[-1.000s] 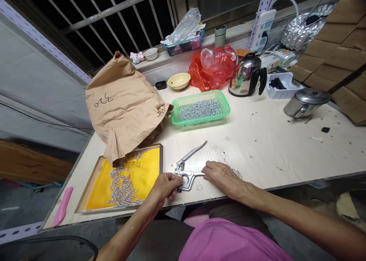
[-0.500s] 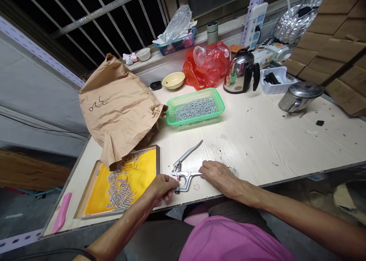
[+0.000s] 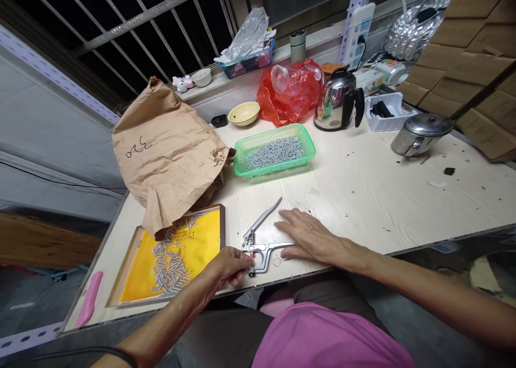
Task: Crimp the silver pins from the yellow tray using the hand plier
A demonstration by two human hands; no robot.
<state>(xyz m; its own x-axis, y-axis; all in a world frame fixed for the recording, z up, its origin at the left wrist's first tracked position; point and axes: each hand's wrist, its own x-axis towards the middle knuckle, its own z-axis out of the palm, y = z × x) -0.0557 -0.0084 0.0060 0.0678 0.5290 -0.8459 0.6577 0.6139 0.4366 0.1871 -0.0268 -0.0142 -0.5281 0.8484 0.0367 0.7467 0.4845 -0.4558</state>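
A pair of silver snap-fastener pliers (image 3: 264,247) lies on the table, its two handles spread and a spring showing between them. My left hand (image 3: 231,266) is closed in a pinch at the jaw end, by a small red part. Whatever sits between those fingertips is hidden or too small to name. Over the lower handle's end is my right hand (image 3: 308,235), with fingers spread and nothing gripped. Left of the pliers, a shallow tray with a yellow lining (image 3: 137,274) carries a heap of small metal pins (image 3: 171,271).
A green basket (image 3: 241,166) of small metal pieces stands mid-table. A brown paper bag (image 3: 173,153) leans over the tray. Behind are a red plastic bag (image 3: 288,96) and a kettle (image 3: 336,102); a lidded metal pot (image 3: 421,137) stands right. A pink-handled object (image 3: 89,299) lies at the left edge.
My right hand has loosened from the lower handle; its fingers have spread and lifted towards the upper handle. My left hand stays at the jaw.
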